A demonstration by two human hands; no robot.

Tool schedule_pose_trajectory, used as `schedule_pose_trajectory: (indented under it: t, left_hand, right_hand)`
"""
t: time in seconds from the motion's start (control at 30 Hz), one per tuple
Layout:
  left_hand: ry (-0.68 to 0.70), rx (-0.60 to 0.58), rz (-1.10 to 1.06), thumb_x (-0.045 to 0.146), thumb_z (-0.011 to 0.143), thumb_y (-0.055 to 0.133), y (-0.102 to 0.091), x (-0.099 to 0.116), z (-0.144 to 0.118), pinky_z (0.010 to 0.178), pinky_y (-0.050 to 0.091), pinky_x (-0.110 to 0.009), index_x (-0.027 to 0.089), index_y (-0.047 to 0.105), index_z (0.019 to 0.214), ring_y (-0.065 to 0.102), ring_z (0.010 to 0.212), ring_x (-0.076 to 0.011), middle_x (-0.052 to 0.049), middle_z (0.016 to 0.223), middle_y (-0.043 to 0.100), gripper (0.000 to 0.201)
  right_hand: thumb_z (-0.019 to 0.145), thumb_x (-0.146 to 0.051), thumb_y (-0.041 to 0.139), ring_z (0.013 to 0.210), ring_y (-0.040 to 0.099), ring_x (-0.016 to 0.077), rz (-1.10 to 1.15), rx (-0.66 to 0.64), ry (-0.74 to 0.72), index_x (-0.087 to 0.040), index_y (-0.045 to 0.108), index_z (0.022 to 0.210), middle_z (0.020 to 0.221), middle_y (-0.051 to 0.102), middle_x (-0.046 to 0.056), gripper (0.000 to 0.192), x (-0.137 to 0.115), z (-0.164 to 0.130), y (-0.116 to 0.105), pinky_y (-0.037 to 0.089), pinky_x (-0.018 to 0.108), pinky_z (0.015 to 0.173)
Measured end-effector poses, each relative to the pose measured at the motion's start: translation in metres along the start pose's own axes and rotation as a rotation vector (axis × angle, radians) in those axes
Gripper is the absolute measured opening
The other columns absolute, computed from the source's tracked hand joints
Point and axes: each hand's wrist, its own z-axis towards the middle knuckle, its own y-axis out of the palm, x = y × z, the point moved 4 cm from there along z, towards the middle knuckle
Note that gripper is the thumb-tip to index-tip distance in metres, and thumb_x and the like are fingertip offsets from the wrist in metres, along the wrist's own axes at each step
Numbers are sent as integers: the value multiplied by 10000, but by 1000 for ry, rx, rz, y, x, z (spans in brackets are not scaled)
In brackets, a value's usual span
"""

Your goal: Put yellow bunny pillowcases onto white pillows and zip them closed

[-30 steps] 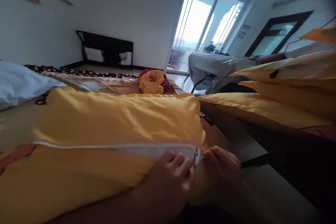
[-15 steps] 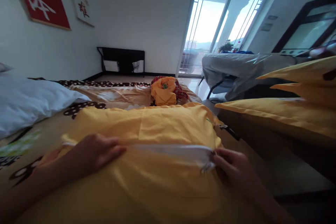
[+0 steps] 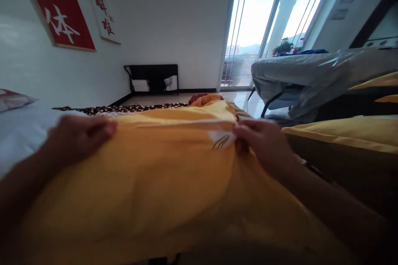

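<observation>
A yellow cushion cover (image 3: 174, 165) spans the lower middle of the head view, lifted by its far edge. Along that edge runs a thin white strip, possibly a zip, and near its right end a white patch (image 3: 221, 138) with dark lines shows. My left hand (image 3: 82, 134) pinches the edge at the left, slightly blurred. At the right end my right hand (image 3: 261, 136) grips the same edge between thumb and fingers. The cloth between both hands is pulled fairly taut and hangs toward me. Whatever is inside the cover is hidden.
Beyond the cover, an orange cloth bundle (image 3: 209, 100) lies on the bed. A white pillow (image 3: 27, 132) is at the left. More yellow cushions (image 3: 345, 130) rest on the right, before a plastic-covered table (image 3: 298, 70). A black folded frame (image 3: 155, 76) leans by the back wall.
Both hands have raised the cover's edge, and it now hides most of the orange bundle. My left hand has moved left and up. The camera view has shifted slightly.
</observation>
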Motion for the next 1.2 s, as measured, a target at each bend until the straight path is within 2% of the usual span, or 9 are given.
schedule_pose_trajectory:
  t: [0.1,0.13,0.2,0.3,0.43,0.53,0.7,0.97,1.2]
  left_hand:
    - [103,-419,57,433,912,396,74,-1,-25,591,302,-202,171,685,775,526,592,-106,27,632,635,413]
    - [123,-489,60,418,925,382,89,4,-28,584,302,-212,173,685,779,541,593,-115,8,652,653,416]
    - [183,-481,50,387,932,376,102,23,-23,568,297,-233,169,651,731,536,574,-126,-21,640,642,404]
    - [359,-402,-54,337,921,397,100,78,-1,559,301,-240,165,562,657,506,550,-118,-15,612,593,356]
    - [550,-588,-218,185,884,446,117,161,20,591,348,-238,163,618,802,600,689,-145,-36,774,676,191]
    - [600,-697,-211,153,840,474,145,195,23,576,342,-262,143,657,804,627,731,-187,-82,819,703,188]
    - [477,-625,-298,221,840,464,173,197,18,585,340,-279,138,701,729,609,678,-183,-98,778,712,274]
    - [334,-687,-526,222,808,484,178,190,16,554,306,-245,146,714,687,534,587,-128,-38,654,679,271]
    - [306,-708,-601,249,863,469,186,188,14,580,334,-235,133,719,736,557,629,-129,-39,692,687,304]
  right_hand:
    - [669,-401,529,404,408,84,-68,-163,101,-195,481,470,418,470,-20,290,55,-15,29,289,209,402]
    - [658,-409,539,428,393,83,-78,-178,113,-194,474,478,440,462,-23,288,71,-19,37,277,211,414]
    - [674,-433,542,468,378,86,-67,-160,127,-191,477,512,477,446,-28,299,93,-25,47,279,213,438]
    - [697,-454,543,503,390,99,-64,-93,137,-191,488,551,513,446,-22,306,103,-31,50,303,217,459]
    - [711,-457,535,513,409,112,-100,-36,144,-196,503,581,528,459,-14,293,100,-39,49,326,223,462]
    - [740,-465,535,529,429,117,-122,-32,136,-193,522,605,548,483,-7,304,102,-44,51,348,225,477]
    - [754,-508,543,559,483,135,-81,-68,163,-180,584,668,592,554,16,342,106,-46,52,388,233,505]
    - [782,-584,553,585,442,114,0,-161,249,-162,579,644,607,520,-1,445,87,-46,42,377,211,530]
    - [751,-647,587,606,450,121,142,-174,324,-158,593,688,622,512,3,493,96,-49,39,387,215,552]
